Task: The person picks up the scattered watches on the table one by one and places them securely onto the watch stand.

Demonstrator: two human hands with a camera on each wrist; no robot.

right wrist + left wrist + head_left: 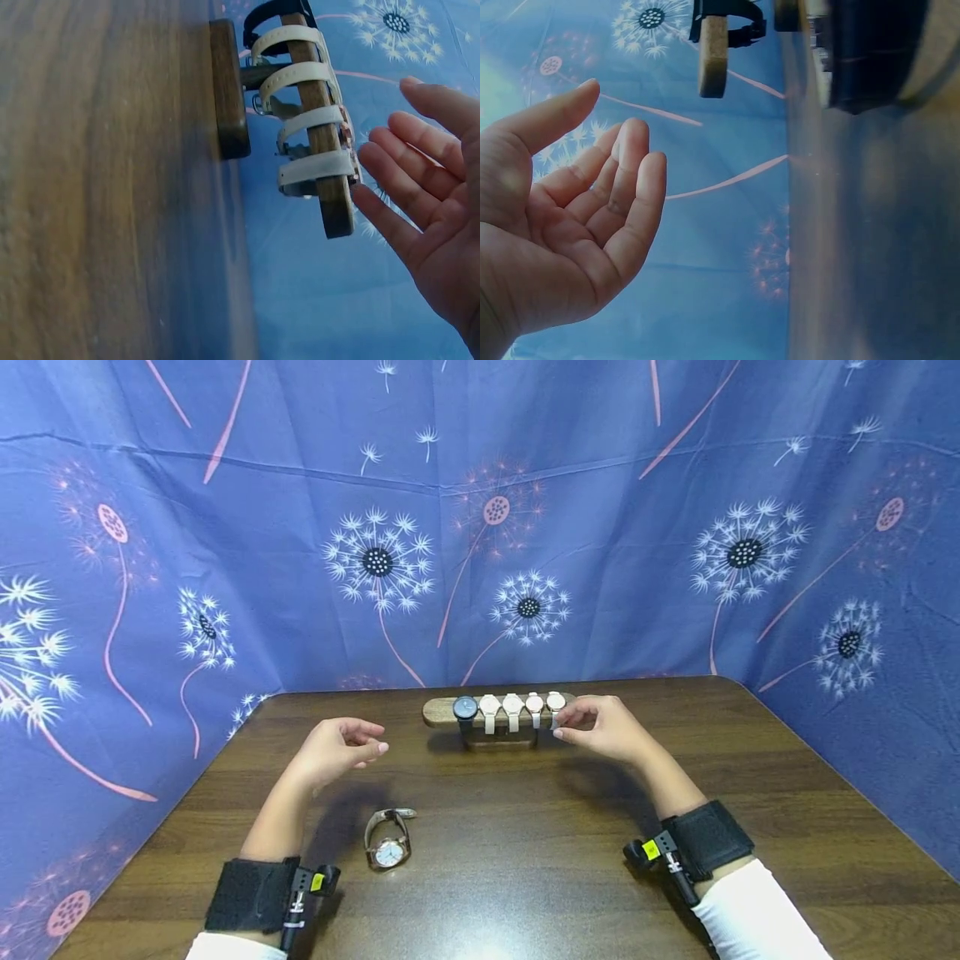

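Note:
A wooden watch stand [437,713] at the back of the table carries a dark watch [465,707] at its left and several white-strapped watches [513,704] to the right. My right hand [603,727] is beside the stand's right end, fingers loosely bent near the rightmost white-strapped watch [319,168]; nothing is in its grasp, and whether a fingertip touches is unclear. Left of the stand, my left hand [341,750] hovers over the table with relaxed, slightly curved fingers and an empty palm. Nearer to me lies a loose wristwatch [389,852], white-faced, its strap in a loop.
The dark wood table [510,818] reaches back to a blue curtain [615,527] printed with dandelions. Each wrist wears a black band [708,839] with a small camera mount. In the left wrist view, the loose watch looms large and blurred at upper right.

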